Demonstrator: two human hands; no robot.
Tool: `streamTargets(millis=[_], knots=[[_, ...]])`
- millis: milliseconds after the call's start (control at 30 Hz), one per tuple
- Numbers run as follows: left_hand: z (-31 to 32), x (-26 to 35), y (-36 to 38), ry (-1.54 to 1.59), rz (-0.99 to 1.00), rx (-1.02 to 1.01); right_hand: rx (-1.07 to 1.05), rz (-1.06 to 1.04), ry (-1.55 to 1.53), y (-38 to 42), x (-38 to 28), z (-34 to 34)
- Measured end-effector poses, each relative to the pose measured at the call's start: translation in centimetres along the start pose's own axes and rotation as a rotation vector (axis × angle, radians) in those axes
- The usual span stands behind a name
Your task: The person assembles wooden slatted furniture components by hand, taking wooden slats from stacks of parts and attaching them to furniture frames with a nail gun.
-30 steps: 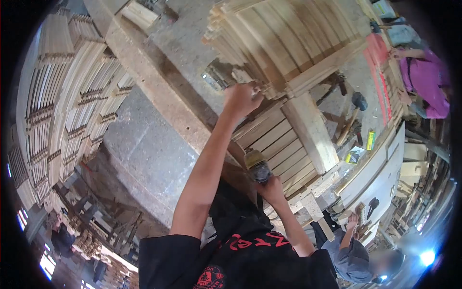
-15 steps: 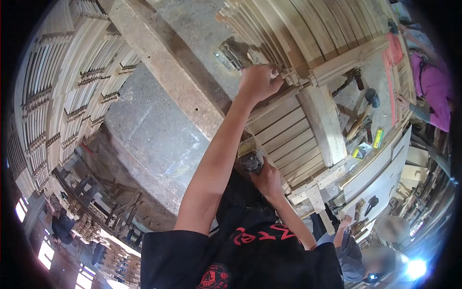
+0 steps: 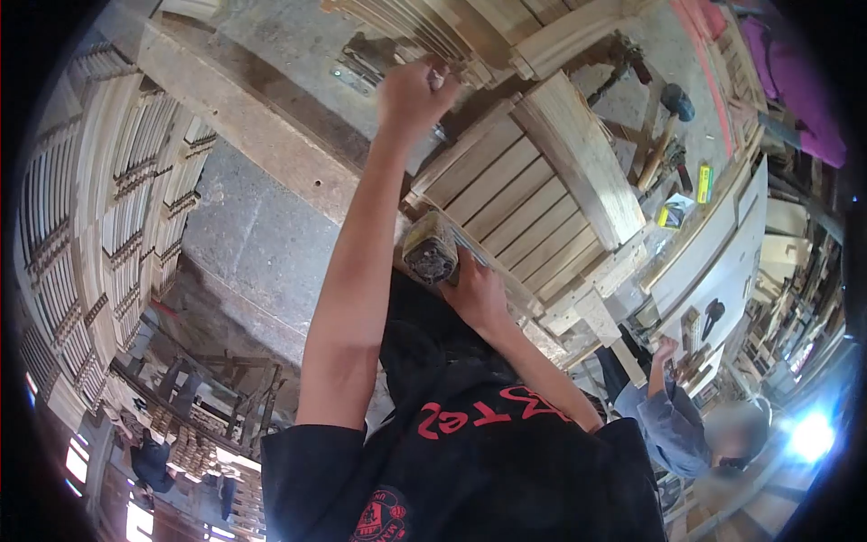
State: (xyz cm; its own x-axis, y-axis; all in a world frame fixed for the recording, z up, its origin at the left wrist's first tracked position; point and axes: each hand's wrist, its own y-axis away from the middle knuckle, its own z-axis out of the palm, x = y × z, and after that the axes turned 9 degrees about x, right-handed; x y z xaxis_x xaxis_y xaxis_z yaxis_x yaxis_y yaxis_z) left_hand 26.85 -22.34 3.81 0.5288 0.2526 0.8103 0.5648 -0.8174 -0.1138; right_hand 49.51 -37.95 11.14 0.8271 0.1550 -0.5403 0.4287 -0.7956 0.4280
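My left hand (image 3: pixel 415 98) is closed, reaching out over the far side of the workbench near the end of a stack of wood slats (image 3: pixel 406 27). Anything between its fingers is too small to name. My right hand (image 3: pixel 477 291), close to my body, grips a block-headed tool (image 3: pixel 430 253) with yellowish-brown sides and a dark, worn end; its handle is hidden. Right beside that tool lies a slatted wooden panel (image 3: pixel 519 206) inside a frame. A metal piece (image 3: pixel 354 78) rests on the bench just left of my left hand.
A thick wooden beam (image 3: pixel 262 135) crosses the left side. Tall stacks of wooden parts (image 3: pixel 108 208) stand farther left. To the right are a black-headed mallet (image 3: pixel 677 102), a yellow box (image 3: pixel 704 183) and a second small box (image 3: pixel 675 210). A co-worker (image 3: pixel 668 406) sits at lower right.
The view has shifted, so bench, panel and both hands appear farther up and left. My left hand remains closed near the slats; my right hand still grips the tool.
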Motion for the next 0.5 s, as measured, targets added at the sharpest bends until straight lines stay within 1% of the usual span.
streamTargets(millis=[67,100,200,300,400,433,500], knots=[[0.0,0.2,-0.3,0.023,-0.006,0.015,0.039,-0.042,0.011,0.3,0.4,-0.3],[-0.2,0.6,-0.4,-0.027,-0.060,-0.032,0.058,-0.066,0.015,0.5,0.5,-0.5],[-0.4,0.8,-0.4,-0.026,-0.076,-0.041,0.068,0.000,0.119,2.6,2.1,-1.2],[-0.2,0.8,-0.5,-0.067,-0.114,-0.049,-0.052,0.204,0.076,4.3,4.2,-1.9],[-0.3,0.4,-0.7,-0.090,-0.065,-0.065,0.000,0.181,0.056,5.5,5.4,-2.3],[-0.3,0.5,-0.7,-0.134,-0.087,-0.080,-0.006,0.187,0.052,5.7,5.6,-2.3],[-0.2,0.6,-0.4,-0.075,-0.085,-0.035,-0.020,0.198,0.042,5.9,5.6,-2.1]])
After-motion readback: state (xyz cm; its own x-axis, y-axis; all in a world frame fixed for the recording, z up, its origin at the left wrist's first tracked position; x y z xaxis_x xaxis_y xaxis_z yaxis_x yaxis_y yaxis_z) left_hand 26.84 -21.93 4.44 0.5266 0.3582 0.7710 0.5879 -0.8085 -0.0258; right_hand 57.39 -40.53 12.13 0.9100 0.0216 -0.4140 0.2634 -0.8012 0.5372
